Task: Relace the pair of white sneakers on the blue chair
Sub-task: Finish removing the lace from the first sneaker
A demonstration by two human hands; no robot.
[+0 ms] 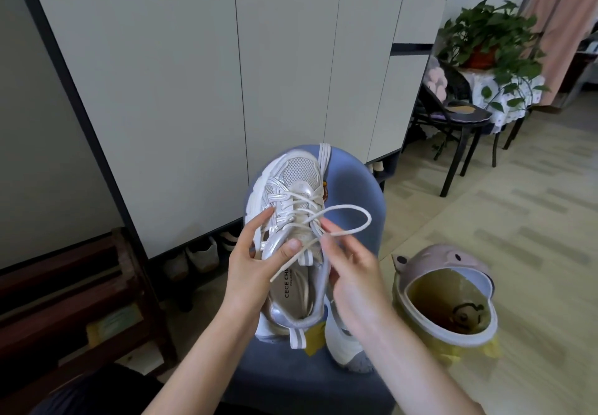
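Note:
A white and silver sneaker (291,194) is held above the blue chair (352,194), toe pointing away from me. My left hand (255,259) grips its left side, thumb pressing on the tongue. My right hand (349,269) pinches the white lace (356,217), which loops out to the right and ends in a loose tip across the shoe opening. The lace crosses through the upper eyelets. The second white sneaker (343,343) lies on the chair seat under my right wrist, mostly hidden.
A pink and yellow animal-shaped bin (446,298) stands on the floor to the right of the chair. White cabinet doors (194,91) rise behind, with shoes in the gap beneath. A dark wooden rack (64,291) is at left; a black chair and a potted plant (485,36) at the back right.

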